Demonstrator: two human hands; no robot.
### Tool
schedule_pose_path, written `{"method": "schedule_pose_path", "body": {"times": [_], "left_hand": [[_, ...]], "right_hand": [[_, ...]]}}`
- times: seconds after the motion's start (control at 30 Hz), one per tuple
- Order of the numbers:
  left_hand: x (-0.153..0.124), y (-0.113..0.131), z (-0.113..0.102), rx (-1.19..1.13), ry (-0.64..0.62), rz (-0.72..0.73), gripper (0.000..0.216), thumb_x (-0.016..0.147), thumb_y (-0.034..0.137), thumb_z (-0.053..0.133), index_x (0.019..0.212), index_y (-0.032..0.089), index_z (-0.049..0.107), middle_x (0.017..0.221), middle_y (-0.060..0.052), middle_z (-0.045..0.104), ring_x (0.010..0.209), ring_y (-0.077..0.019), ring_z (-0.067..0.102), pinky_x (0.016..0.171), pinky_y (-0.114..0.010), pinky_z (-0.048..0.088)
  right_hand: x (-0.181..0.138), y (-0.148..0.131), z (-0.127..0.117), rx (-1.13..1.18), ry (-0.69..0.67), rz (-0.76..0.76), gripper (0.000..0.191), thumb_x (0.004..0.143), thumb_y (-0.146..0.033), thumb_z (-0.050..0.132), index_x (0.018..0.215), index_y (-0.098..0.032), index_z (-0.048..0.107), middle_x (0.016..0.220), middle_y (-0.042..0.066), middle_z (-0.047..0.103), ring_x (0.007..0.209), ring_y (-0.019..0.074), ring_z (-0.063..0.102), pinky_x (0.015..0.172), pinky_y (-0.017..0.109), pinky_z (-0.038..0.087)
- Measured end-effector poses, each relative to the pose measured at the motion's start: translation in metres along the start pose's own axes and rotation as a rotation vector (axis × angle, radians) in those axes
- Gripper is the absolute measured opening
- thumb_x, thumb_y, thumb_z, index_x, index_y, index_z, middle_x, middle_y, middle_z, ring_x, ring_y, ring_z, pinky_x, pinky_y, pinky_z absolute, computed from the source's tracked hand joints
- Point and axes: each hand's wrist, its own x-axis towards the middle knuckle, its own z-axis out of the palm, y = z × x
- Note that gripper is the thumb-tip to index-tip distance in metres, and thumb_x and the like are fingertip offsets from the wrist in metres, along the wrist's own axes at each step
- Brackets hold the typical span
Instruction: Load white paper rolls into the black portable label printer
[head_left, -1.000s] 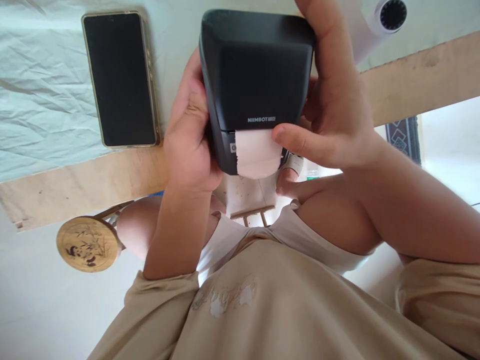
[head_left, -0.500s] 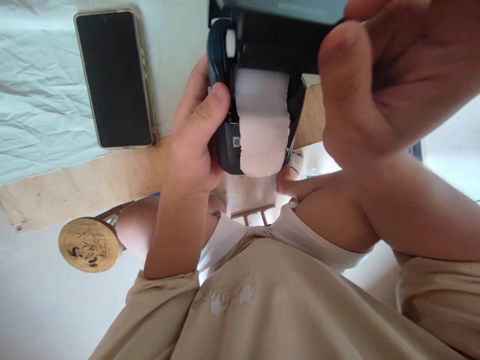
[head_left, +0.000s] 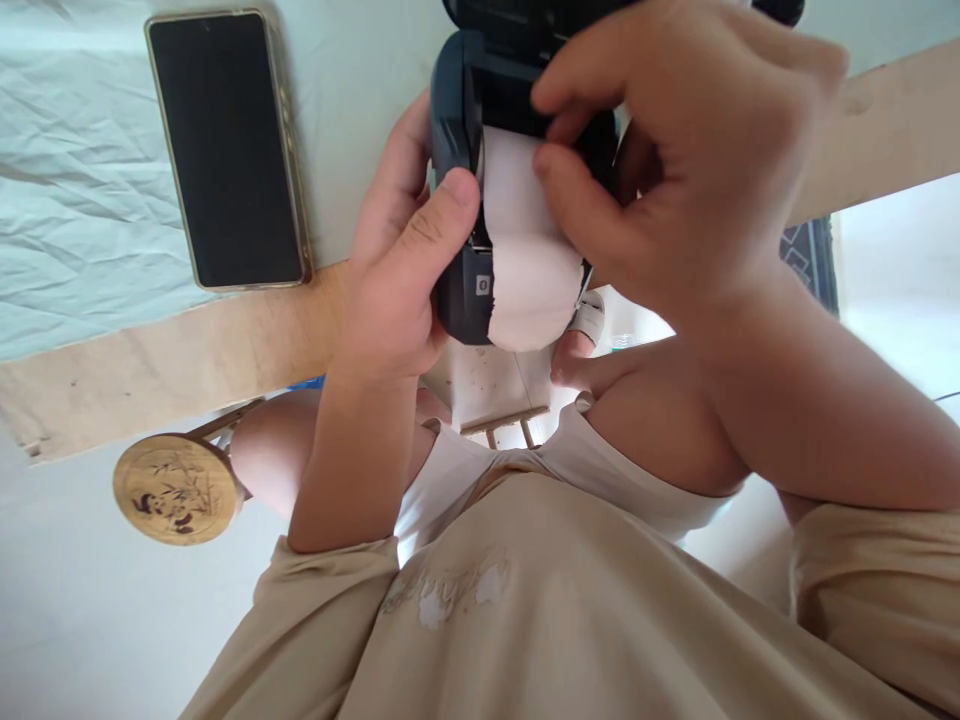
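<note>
A dark portable receipt printer (head_left: 459,290) is in my left hand (head_left: 401,240), the thumb over its side edge and the fingers behind it. Its black lid (head_left: 510,15) is swung up and partly cut off by the top of the view. In its bay sits a white paper roll (head_left: 517,195), with a torn-edged strip hanging over the front. My right hand (head_left: 667,160) reaches over from the right, thumb and fingertips bent together at the roll's upper right side. The fingers cover that part of the bay, and their exact contact is partly hidden.
A phone (head_left: 229,150) in a clear case lies on the pale green cloth (head_left: 75,200) at left. The table's bare wooden edge (head_left: 165,360) runs below it. Below left stands a round wooden stool (head_left: 174,490) with a panda picture. My legs are under the table.
My right hand has moved from the lid down and left to the paper roll. The lid is tipped further back, baring more of the bay. The printer has shifted slightly right.
</note>
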Motion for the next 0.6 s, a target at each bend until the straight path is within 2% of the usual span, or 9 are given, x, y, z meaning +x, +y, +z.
{"method": "schedule_pose_path", "body": {"times": [0.07,0.13,0.2,0.23,0.3,0.4,0.47,0.53,0.6], "left_hand": [[0.001,0.001,-0.003,0.021,0.022,-0.011,0.027,0.093,0.048,0.068,0.112,0.030,0.072,0.137,-0.001,0.067,0.145,-0.0341,0.053,0.108,-0.045,0.058],[0.001,0.002,-0.005,0.039,0.019,-0.024,0.026,0.093,0.049,0.068,0.112,0.031,0.073,0.135,-0.001,0.070,0.148,-0.0355,0.051,0.105,-0.046,0.060],[0.000,0.004,-0.005,0.044,0.000,-0.020,0.027,0.092,0.050,0.070,0.111,0.031,0.073,0.134,-0.002,0.070,0.149,-0.0364,0.050,0.104,-0.046,0.060],[-0.001,0.004,-0.005,0.040,-0.008,-0.014,0.027,0.092,0.050,0.069,0.110,0.031,0.073,0.135,-0.002,0.070,0.149,-0.0363,0.049,0.104,-0.045,0.060],[-0.002,0.003,-0.003,0.025,-0.021,-0.015,0.028,0.094,0.047,0.067,0.115,0.028,0.070,0.137,-0.002,0.068,0.151,-0.0347,0.047,0.106,-0.043,0.059],[-0.004,-0.002,0.003,-0.013,0.007,0.018,0.029,0.098,0.046,0.062,0.120,0.027,0.066,0.133,-0.003,0.068,0.150,-0.0314,0.048,0.109,-0.040,0.058],[-0.004,-0.005,0.005,-0.053,0.060,0.075,0.024,0.098,0.044,0.061,0.115,0.027,0.067,0.126,-0.004,0.070,0.148,-0.0310,0.050,0.109,-0.041,0.058],[-0.003,-0.007,0.005,-0.087,0.084,0.094,0.022,0.098,0.043,0.062,0.110,0.026,0.069,0.119,-0.003,0.070,0.145,-0.0311,0.053,0.109,-0.042,0.057],[-0.002,-0.005,0.002,-0.094,0.053,0.076,0.021,0.097,0.041,0.064,0.108,0.026,0.072,0.111,-0.003,0.070,0.142,-0.0302,0.056,0.111,-0.041,0.057]], "right_hand": [[0.005,-0.006,-0.003,-0.363,0.015,-0.104,0.033,0.095,-0.046,0.054,0.108,-0.024,0.074,0.102,0.000,0.064,0.109,0.0136,0.066,0.102,0.027,0.063],[0.009,-0.013,-0.007,-0.492,-0.044,-0.049,0.030,0.090,-0.045,0.059,0.107,-0.025,0.075,0.104,0.000,0.064,0.110,0.0143,0.066,0.074,0.014,0.060],[0.011,-0.020,-0.010,-0.507,-0.101,0.071,0.028,0.084,-0.044,0.066,0.106,-0.027,0.073,0.098,0.002,0.063,0.108,0.0147,0.066,0.049,0.008,0.044],[0.011,-0.023,-0.011,-0.520,-0.126,0.121,0.028,0.083,-0.044,0.068,0.105,-0.028,0.072,0.092,0.003,0.062,0.105,0.0142,0.066,0.043,0.008,0.037],[0.011,-0.026,-0.013,-0.552,-0.164,0.140,0.028,0.082,-0.041,0.069,0.107,-0.028,0.069,0.082,0.003,0.058,0.098,0.0127,0.067,0.045,0.009,0.039],[0.007,-0.021,-0.017,-0.564,-0.184,0.037,0.034,0.084,-0.037,0.069,0.116,-0.026,0.066,0.090,-0.003,0.062,0.093,0.0088,0.068,0.072,0.015,0.060],[0.004,-0.015,-0.019,-0.511,-0.145,-0.057,0.036,0.084,-0.038,0.071,0.118,-0.025,0.066,0.101,-0.006,0.064,0.092,0.0052,0.068,0.083,0.016,0.062],[0.002,-0.010,-0.020,-0.289,-0.095,-0.101,0.034,0.082,-0.038,0.075,0.111,-0.022,0.069,0.105,-0.008,0.065,0.088,-0.0001,0.065,0.068,0.004,0.053],[0.000,-0.007,-0.019,0.170,-0.097,-0.011,0.028,0.082,-0.037,0.075,0.102,-0.019,0.070,0.108,-0.009,0.064,0.087,-0.0022,0.065,0.054,-0.002,0.036]]}}
